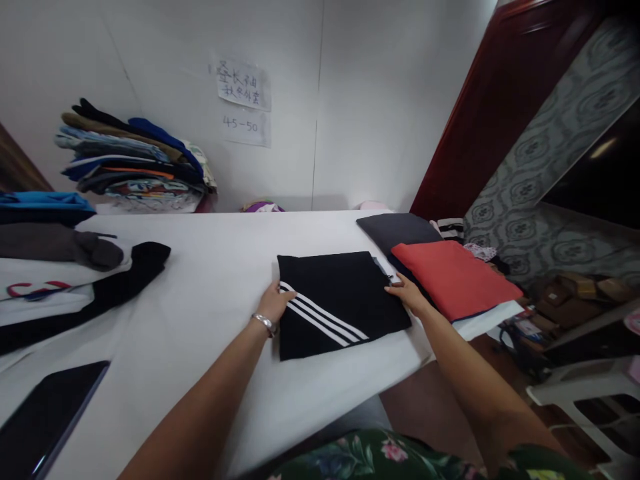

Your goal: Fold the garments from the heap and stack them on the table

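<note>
A black garment (335, 283), folded into a neat rectangle with three white diagonal stripes, lies on the white table (210, 300) in front of me. My left hand (274, 303), a silver bracelet at its wrist, grips the left edge, thumb on top near the stripes and fingers out of sight. At the opposite edge, my right hand (409, 293) pinches the cloth, its fingers partly hidden. Just beyond that hand rests a folded red garment (453, 277), with a dark grey folded one (397, 230) behind it.
A tall stack of folded clothes (140, 163) stands at the back left. Loose garments (55, 260) are heaped along the left side. A dark flat device (53, 417) lies at the near left. A white plastic stool (590, 400) and cardboard boxes (567, 300) are at the right.
</note>
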`<state>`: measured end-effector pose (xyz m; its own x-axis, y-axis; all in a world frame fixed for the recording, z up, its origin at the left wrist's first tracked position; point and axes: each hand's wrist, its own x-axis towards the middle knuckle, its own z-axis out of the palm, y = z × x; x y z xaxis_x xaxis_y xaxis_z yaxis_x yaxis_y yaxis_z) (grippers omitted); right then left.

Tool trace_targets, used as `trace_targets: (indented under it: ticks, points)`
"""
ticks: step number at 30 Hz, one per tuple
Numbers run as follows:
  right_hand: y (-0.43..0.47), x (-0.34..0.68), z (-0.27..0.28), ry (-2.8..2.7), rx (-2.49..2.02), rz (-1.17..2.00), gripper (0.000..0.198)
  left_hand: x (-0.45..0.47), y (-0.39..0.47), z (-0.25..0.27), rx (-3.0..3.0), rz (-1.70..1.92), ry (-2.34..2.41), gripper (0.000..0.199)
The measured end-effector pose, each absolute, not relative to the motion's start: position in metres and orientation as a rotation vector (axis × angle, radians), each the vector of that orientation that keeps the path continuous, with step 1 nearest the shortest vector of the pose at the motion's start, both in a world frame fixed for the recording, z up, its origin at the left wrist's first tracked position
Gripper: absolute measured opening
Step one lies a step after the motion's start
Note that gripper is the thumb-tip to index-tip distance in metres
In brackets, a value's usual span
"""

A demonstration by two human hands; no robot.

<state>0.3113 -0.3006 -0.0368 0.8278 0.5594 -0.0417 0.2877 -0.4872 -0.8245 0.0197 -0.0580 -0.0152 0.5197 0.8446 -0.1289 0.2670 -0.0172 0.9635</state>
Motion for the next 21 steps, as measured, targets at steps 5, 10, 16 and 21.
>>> trace_targets:
  ticks: [5, 10, 16, 21]
  points:
    - [-0.281, 0.287, -0.049, -0.802, -2.039, 0.494, 0.074, -0.024, 0.001, -0.012, 1.646, 0.666, 1.232, 0.038]
    - [-0.24, 0.267, -0.036, -1.063, -2.016, 0.205, 0.06, -0.051, 0.028, -0.027, 1.629, 0.562, 1.368, 0.034]
    - [-0.171, 0.231, -0.014, -1.572, -2.145, 0.111, 0.066, -0.049, 0.025, -0.028, 1.705, 0.572, 1.4, 0.036]
    - [-0.141, 0.248, -0.023, -1.54, -2.477, 0.252, 0.068, -0.052, 0.024, -0.028, 1.67, 0.546, 1.285, 0.039]
